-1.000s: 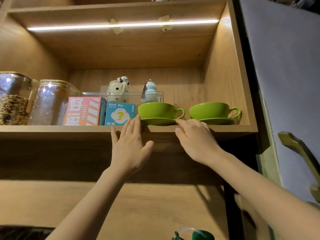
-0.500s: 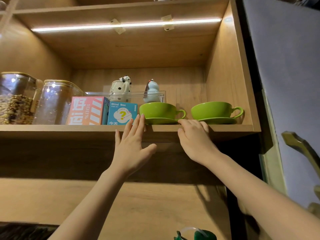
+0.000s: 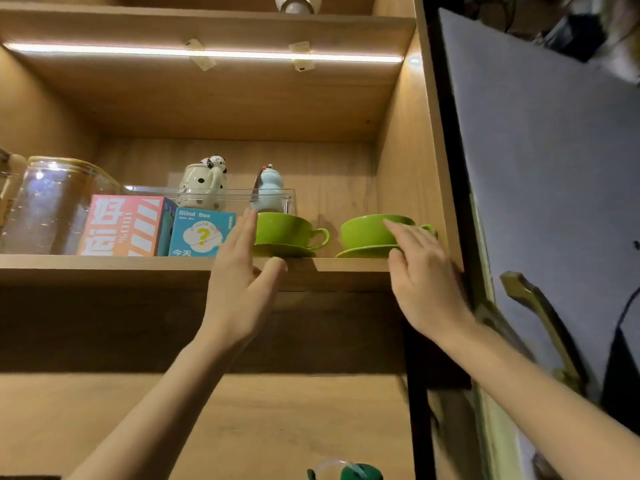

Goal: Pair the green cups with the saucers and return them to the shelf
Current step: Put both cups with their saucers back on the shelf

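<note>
A: Where are the cups found?

B: Two green cups are seen on the shelf [image 3: 104, 263], near its front edge, toward the right end. The left cup [image 3: 284, 229] is set on the left saucer [image 3: 287, 250], its handle turned right. The right cup [image 3: 367, 232] is set on the right saucer [image 3: 363, 252], close to the right wall of the shelf; its handle is partly hidden.

A: How are the hands held?

B: The left hand [image 3: 242, 285] is raised at the front edge with fingers straight and spread, nothing being held; its fingertips are seen against the left side of the left cup, though contact cannot be confirmed. The right hand [image 3: 420, 289] is laid over the right cup and saucer, fingers extended and loosely curved across the cup's rim and side. A closed grip is not shown; whether the cup is actually grasped cannot be told.

A: What else is kept there?

B: A pink box [image 3: 121, 225] and a blue box [image 3: 201, 233] are stood left of the cups, with a jar [image 3: 52, 202] further left. Behind them a clear tray [image 3: 221, 197] is placed, in which a spotted pot [image 3: 204, 180] and a pale figurine [image 3: 272, 183] are held.
</note>
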Demonstrator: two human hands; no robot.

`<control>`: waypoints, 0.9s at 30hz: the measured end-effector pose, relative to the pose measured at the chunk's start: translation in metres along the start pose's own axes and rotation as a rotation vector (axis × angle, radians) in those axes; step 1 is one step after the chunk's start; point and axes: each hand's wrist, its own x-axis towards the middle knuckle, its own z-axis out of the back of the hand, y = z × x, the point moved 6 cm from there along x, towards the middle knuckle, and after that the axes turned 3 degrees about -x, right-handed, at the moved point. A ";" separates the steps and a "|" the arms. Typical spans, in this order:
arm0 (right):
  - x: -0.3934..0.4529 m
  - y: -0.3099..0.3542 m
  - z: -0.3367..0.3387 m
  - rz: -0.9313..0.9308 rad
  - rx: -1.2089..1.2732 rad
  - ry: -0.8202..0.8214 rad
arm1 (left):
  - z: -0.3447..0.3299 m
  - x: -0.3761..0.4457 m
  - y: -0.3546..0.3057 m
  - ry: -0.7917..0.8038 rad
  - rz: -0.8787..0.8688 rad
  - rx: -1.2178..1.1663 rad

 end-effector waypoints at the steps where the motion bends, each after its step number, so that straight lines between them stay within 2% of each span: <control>1: -0.003 -0.012 0.012 -0.035 -0.010 -0.053 | -0.011 -0.004 -0.014 0.037 -0.029 -0.038; 3: -0.009 -0.033 0.025 -0.080 -0.066 -0.039 | -0.038 -0.010 -0.033 0.144 -0.055 -0.105; 5: -0.012 -0.049 0.022 -0.108 -0.117 0.107 | -0.062 -0.011 -0.041 0.247 -0.089 -0.074; 7: -0.014 -0.057 0.015 -0.117 -0.141 0.257 | -0.083 -0.008 -0.037 0.347 -0.097 0.085; 9: -0.014 -0.057 0.010 -0.075 -0.176 0.336 | -0.097 -0.003 -0.030 0.399 -0.105 0.298; 11: -0.014 -0.054 0.004 -0.031 -0.213 0.385 | -0.103 0.002 -0.026 0.392 -0.093 0.411; 14: -0.015 -0.050 -0.003 -0.026 -0.235 0.417 | -0.108 0.003 -0.026 0.394 -0.080 0.455; 27: -0.013 -0.057 -0.007 -0.064 -0.289 0.428 | -0.105 -0.004 -0.029 0.354 -0.146 0.330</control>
